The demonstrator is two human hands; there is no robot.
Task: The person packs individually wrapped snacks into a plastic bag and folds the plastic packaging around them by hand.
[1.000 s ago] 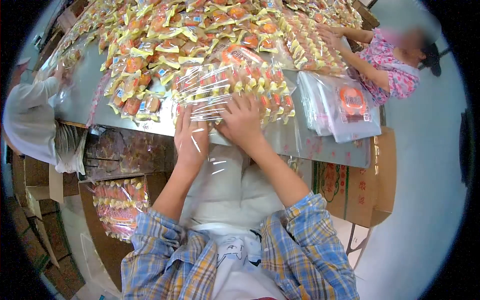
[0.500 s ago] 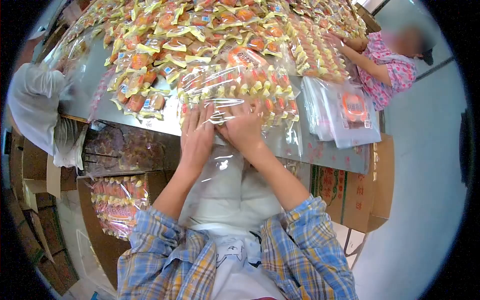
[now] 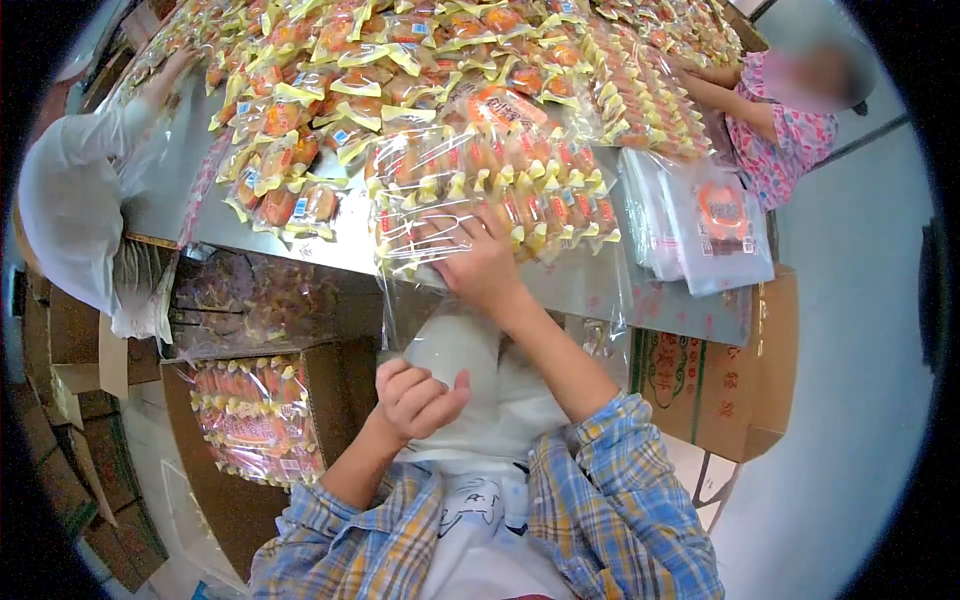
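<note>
A clear plastic bag (image 3: pixel 590 255) lies at the table's near edge, holding rows of individually wrapped small cakes (image 3: pixel 530 205). Its loose open end hangs over the edge toward me. My right hand (image 3: pixel 482 262) reaches in at this end, with its fingers stretched against the near row of cakes. Glare on the film partly covers those fingertips. In front of my lap, off the table, my left hand (image 3: pixel 420 400) is curled into a loose fist with the thumb raised. I see nothing in it.
Loose wrapped cakes (image 3: pixel 340 80) are heaped across the table. Flat printed bags (image 3: pixel 700 220) lie at the right. A carton (image 3: pixel 330 400) at lower left holds a filled bag (image 3: pixel 255 415); another carton (image 3: pixel 720 400) stands right. Co-workers (image 3: pixel 790 120) work at both sides.
My left hand has left the bag, pulled back toward my body and curled up. My right hand stays at the bag. The left co-worker's arm now reaches toward the heap.
</note>
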